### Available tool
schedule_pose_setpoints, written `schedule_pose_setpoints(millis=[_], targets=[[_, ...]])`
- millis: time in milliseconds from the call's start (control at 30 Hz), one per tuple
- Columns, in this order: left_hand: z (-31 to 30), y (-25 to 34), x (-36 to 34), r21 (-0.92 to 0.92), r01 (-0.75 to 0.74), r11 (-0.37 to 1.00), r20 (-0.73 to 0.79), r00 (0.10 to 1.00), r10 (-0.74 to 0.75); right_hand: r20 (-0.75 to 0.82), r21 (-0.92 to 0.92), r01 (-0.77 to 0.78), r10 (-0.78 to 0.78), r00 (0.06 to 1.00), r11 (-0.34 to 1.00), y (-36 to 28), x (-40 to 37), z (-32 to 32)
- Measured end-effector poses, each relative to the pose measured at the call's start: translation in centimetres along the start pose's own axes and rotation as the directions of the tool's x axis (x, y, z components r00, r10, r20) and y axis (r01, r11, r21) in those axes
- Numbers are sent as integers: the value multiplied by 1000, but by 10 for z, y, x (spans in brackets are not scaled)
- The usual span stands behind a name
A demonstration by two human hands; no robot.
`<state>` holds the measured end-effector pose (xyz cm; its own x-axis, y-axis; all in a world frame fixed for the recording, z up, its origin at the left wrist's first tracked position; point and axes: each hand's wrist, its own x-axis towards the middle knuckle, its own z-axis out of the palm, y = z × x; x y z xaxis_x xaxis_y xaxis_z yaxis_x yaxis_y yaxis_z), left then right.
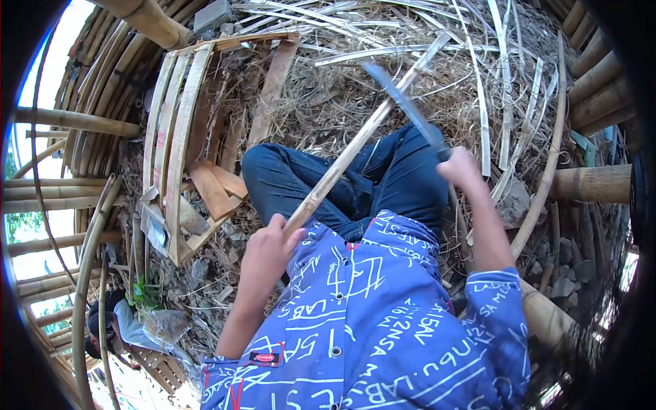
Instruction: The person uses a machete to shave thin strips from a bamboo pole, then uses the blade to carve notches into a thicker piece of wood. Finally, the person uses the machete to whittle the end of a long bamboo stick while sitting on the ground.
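My left hand is closed around the lower end of a long bamboo strip, which slants up and to the right across my crossed legs. My right hand grips the dark handle of a long knife. The knife's blade points up and left and crosses the strip near its upper part; whether the two touch is unclear.
A wooden crate stands at the left with wood pieces in it. Shavings and split bamboo strips cover the ground ahead. Bamboo poles flank both sides. A person is at the lower left.
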<state>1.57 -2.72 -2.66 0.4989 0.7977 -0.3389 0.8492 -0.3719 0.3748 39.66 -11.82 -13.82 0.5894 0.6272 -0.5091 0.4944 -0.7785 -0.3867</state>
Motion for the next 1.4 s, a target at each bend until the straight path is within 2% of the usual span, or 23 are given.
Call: schedule_pose_setpoints(millis=[33,100,200,267,333,400,533,600,633,667,700,733,800,867,967,1033,1133,1200,1233,1333,1400], targets=[[1,-2,4,-3,27,1000,-6,1000,-27,8,-38,34,-34,999,999,-5,-6,12],[0,-5,8,-10,9,1000,-10,1000,-9,160,29,111,-114,981,993,-27,-29,38],[8,-6,8,1,5,1000,-5,1000,-5,311,215,209,-269,912,954,-65,-61,81],[14,-5,6,-100,52,994,38,998,-49,339,304,250,-349,874,919,-89,-75,101],[14,-4,5,-82,74,994,53,996,-70,302,356,287,-400,865,889,-106,-88,106],[16,-5,6,-158,-1,987,-21,1000,-2,326,315,344,-441,836,885,-114,-91,99],[14,3,4,-169,50,984,31,998,-46,340,137,366,-391,856,920,-110,-78,93],[17,1,0,-181,54,982,36,998,-49,236,-20,362,-348,907,932,-105,-69,90],[18,-1,-2,-187,56,981,38,998,-50,226,-71,306,-283,932,949,-96,-55,85],[19,-3,-6,-187,64,980,39,998,-57,219,-64,159,-141,965,985,-90,-45,69],[20,-4,-11,-227,63,972,49,997,-54,135,-64,119,-109,985,991,-73,-26,67],[22,-5,-15,-268,63,961,59,997,-49,140,-71,40,-30,990,997,-57,-9,58],[22,0,-15,-266,61,962,58,997,-47,59,-84,-7,12,998,996,-35,11,41],[22,6,-10,-274,66,959,47,997,-55,77,-40,10,-7,997,999,-31,16,33],[14,6,-2,-214,86,973,55,996,-76,194,188,37,-74,978,982,-41,-10,46],[12,4,3,-206,88,975,53,996,-79,265,207,200,-252,931,958,-49,-39,69],[8,4,5,-156,100,983,54,994,-92,448,252,216,-312,838,943,-79,-88,80],[12,-1,5,-227,45,973,-6,999,-48,472,245,276,-363,803,929,-89,-102,77],[9,0,6,-235,75,969,39,997,-68,480,246,267,-357,801,932,-87,-103,76],[11,6,1,-221,49,974,56,998,-37,458,114,294,-312,832,949,-83,-98,69],[17,8,-2,-251,77,965,79,995,-59,388,3,351,-325,863,936,-79,-95,65]])
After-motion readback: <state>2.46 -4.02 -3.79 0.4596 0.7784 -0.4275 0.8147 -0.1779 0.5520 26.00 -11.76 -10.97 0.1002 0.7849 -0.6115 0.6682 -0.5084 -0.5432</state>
